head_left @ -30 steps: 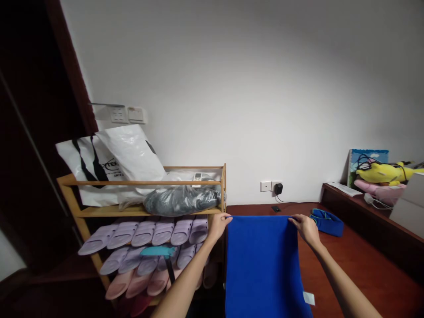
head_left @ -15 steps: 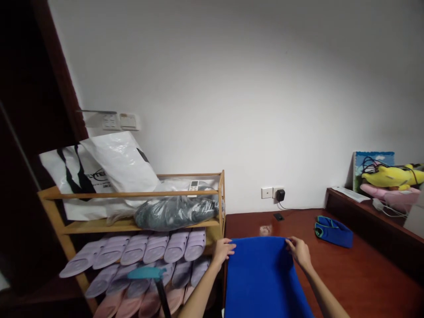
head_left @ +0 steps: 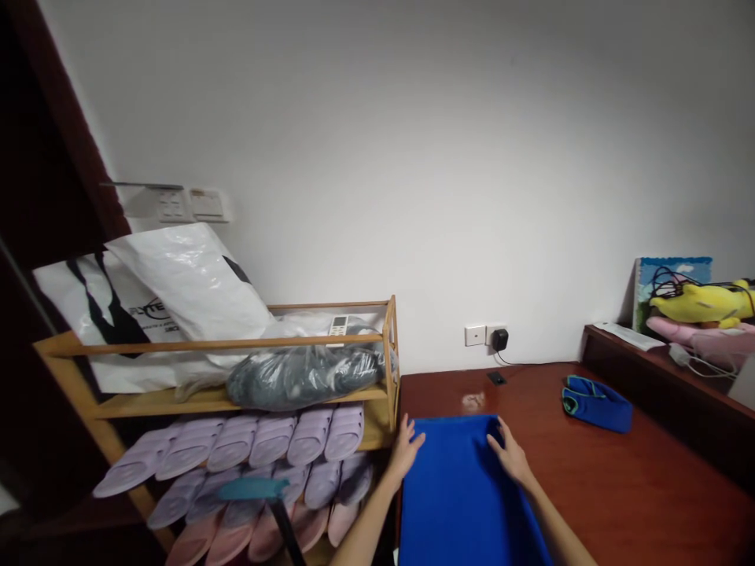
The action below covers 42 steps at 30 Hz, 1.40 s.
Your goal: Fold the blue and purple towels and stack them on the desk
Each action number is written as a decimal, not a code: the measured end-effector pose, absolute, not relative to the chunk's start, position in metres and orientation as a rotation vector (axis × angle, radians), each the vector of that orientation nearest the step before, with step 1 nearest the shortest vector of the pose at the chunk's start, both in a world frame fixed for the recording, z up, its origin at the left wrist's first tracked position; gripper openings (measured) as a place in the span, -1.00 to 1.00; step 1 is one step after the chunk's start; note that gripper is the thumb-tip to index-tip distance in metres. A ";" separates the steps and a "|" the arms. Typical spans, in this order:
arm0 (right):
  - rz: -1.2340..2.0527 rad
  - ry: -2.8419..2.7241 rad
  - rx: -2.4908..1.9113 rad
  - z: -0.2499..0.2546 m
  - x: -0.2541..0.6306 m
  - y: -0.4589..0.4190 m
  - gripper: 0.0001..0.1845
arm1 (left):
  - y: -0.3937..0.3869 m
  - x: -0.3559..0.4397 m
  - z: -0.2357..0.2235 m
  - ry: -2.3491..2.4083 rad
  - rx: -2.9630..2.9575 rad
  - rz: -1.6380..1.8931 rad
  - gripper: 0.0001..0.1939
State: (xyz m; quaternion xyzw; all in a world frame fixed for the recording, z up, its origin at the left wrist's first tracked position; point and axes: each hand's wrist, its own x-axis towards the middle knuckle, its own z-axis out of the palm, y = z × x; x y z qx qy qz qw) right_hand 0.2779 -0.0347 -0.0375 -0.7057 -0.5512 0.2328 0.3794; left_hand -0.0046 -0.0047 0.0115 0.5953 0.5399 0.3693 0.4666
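A blue cloth (head_left: 460, 487) extends from the near edge over the reddish-brown tabletop, its far edge running between my two hands. At its far left corner is my left hand (head_left: 406, 450), fingers apart, right against the edge of the fabric. My right hand (head_left: 510, 456) is at the far right corner with thumb and fingers spread, and nothing is pinched between them. Farther right on the tabletop lies a folded blue cloth piece with green trim (head_left: 595, 404).
Left stands a wooden rack (head_left: 386, 377) with purple slippers (head_left: 274, 439), a white bag (head_left: 189, 283) and a remote (head_left: 338, 330). A black plug (head_left: 499, 339) sits in the wall. A yellow plush toy (head_left: 701, 303) lies on the raised ledge (head_left: 666, 393) at right.
Both hands have let go of the cloth's far corners and their fingers have opened. The cloth's far edge has come slightly inward on the right. The view has shifted a little.
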 end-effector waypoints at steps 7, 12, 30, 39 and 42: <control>0.242 -1.853 -2.009 -0.056 0.261 -0.059 -0.27 | -0.043 0.013 -0.017 1.584 2.315 0.418 -0.40; 0.083 -1.882 -2.105 -0.051 0.250 -0.062 -0.24 | -0.051 0.015 -0.023 1.694 2.548 0.348 -0.43; 0.046 -1.971 -1.921 -0.057 0.223 -0.171 -0.35 | -0.150 -0.010 -0.032 1.510 2.510 0.374 -0.43; -0.016 -1.945 -1.949 -0.054 0.231 -0.206 -0.34 | -0.175 -0.015 -0.018 1.584 2.456 0.331 -0.45; -0.017 -1.988 -1.919 -0.061 0.243 -0.232 -0.34 | -0.197 -0.024 -0.015 1.565 2.425 0.289 -0.43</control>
